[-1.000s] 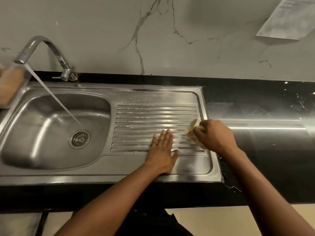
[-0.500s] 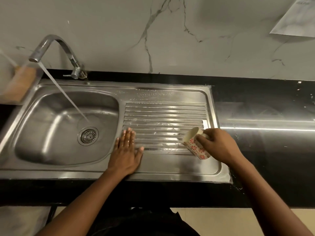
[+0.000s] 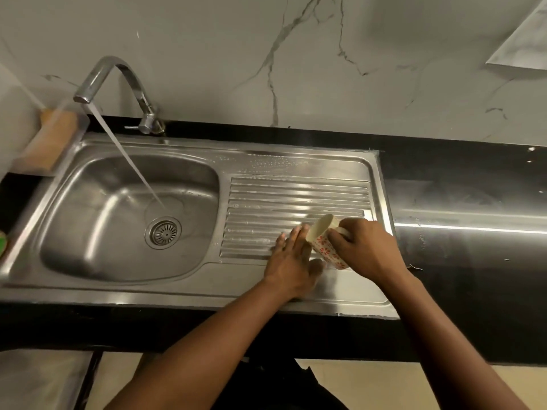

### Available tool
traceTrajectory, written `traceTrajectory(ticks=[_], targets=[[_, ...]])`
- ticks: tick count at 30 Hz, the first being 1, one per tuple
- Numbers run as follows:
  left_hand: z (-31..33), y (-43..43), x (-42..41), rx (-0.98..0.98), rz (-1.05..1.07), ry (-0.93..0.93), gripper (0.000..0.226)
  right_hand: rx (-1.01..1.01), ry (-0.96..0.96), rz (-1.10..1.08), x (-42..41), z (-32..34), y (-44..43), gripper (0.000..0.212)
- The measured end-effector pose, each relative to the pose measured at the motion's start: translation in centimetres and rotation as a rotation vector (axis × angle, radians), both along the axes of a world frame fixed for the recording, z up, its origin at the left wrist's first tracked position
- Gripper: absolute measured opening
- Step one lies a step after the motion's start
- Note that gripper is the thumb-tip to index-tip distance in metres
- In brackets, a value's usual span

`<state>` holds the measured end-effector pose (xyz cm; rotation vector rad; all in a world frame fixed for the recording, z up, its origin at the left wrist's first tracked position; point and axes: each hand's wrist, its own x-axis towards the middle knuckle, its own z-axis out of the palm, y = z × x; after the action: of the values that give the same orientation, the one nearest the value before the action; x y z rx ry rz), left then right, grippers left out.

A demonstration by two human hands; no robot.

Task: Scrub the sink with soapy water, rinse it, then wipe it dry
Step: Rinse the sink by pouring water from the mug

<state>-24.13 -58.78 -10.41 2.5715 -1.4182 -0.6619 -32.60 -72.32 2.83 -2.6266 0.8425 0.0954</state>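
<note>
r grip (image 3: 367,250) clamped on cup (image 3: 323,245), mouth pointing left; l grip (image 3: 291,261) flat, fingers straight, on sink (image 3: 177,291), long axis l-r.

No text, brand or number that I can read. The sheet of paper (image 3: 527,45), far right on the wall (image 3: 207,54), is blurred and cut by the frame edge. The stamped marking (image 3: 272,164) on the far rim of the sink (image 3: 296,294) is too faint to read. The cup (image 3: 325,247) carries red flower motifs, no lettering.
</note>
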Motion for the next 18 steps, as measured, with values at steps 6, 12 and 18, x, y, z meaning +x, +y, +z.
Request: traceTrajectory(ticks=[6, 12, 18], targets=[[-0.2, 4.4, 4.3, -0.03, 0.143, -0.014, 0.08, -0.009, -0.024, 0.0, -0.3, 0.7, -0.2, 0.041], [-0.5, 8.9, 6.8, 0.03, 0.358, -0.071, 0.079, 0.033, -0.038, -0.073, -3.5, 0.8, -1.1, 0.036], [-0.4, 1.4, 1.7, 0.039, 0.232, -0.052, 0.089, 0.094, -0.077, -0.137, -5.4, 0.5, -1.1, 0.031]])
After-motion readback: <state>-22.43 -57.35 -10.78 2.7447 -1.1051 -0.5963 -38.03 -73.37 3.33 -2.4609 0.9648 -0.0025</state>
